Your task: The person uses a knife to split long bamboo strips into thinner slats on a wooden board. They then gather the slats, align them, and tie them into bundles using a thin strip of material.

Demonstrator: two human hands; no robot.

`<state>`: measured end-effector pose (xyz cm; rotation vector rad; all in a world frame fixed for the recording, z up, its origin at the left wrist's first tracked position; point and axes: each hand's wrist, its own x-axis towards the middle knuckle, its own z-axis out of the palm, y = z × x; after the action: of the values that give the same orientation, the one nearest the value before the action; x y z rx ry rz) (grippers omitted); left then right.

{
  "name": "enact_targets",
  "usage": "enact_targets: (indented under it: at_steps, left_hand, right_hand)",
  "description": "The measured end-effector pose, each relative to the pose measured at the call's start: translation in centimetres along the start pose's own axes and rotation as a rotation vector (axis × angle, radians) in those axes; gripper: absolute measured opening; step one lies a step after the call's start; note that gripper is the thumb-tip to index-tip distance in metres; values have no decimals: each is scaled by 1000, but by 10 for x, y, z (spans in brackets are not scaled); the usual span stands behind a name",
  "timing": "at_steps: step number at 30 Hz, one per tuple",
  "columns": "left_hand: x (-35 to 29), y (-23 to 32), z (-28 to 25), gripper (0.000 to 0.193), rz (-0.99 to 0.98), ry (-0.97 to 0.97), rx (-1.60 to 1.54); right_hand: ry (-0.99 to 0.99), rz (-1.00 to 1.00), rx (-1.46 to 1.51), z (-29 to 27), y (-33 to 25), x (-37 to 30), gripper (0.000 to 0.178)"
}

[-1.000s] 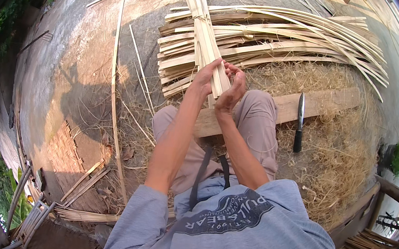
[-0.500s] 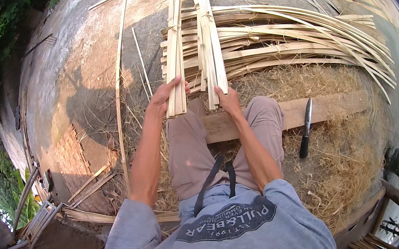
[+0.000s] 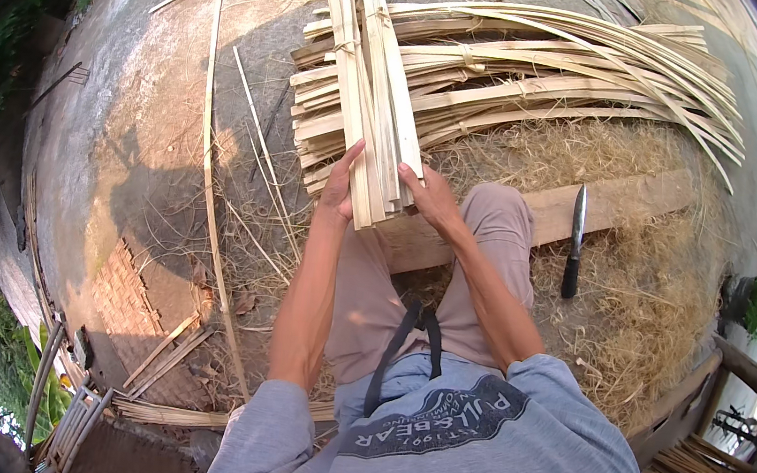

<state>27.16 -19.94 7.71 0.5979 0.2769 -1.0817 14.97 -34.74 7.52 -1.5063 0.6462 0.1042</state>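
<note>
I sit on the ground (image 3: 123, 158), a bare concrete patch that runs wide and open off to my left, crossed only by a few loose thin slivers (image 3: 217, 169). Ahead of me the pile of bamboo strips (image 3: 558, 79) fans out to the right and closes off that side. A wooden plank (image 3: 609, 203) lies across my lap line, over dry straw (image 3: 664, 300), and a dark-handled knife (image 3: 574, 242) rests on it, well apart from my hands.

My left hand (image 3: 340, 189) lies flat along the left face of the bundle of bamboo strips (image 3: 372, 94), fingers straight and pressed together. My right hand (image 3: 433, 198) presses the right face, fingers closed against it, so the bundle is squeezed between both palms. The bundle stands just above my knees, its cut ends level at my hands, the rest reaching away over the pile. Its strips are pale yellow, flat and long, packed side by side.
</note>
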Motion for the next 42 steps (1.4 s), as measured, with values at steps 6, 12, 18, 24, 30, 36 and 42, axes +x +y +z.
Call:
enact_targets:
  at_steps: [6,12,18,24,30,36,42]
  left_hand:
    - [3,-4,-21,47,13,95,304]
    - [-2,-1,-6,45,26,88,360]
    - [-15,12,-17,44,-24,87,236]
    - [-59,59,16,36,118,47,120]
    - [-91,90,33,47,391,133,146]
    - [-101,85,72,77,288,-232,32]
    - [-79,73,34,79,188,-183,-258]
  right_hand:
    - [268,-95,-289,-35,-8,25,57]
    - [124,-215,-110,-34,-15,130,42]
    - [309,-402,-95,-30,-14,148,30]
    - [486,-17,321,-49,48,169,38]
    - [20,180,164,17,64,168,93]
    - [-140,230,402,26,80,185,61]
    - [-64,191,577,1,16,130,45]
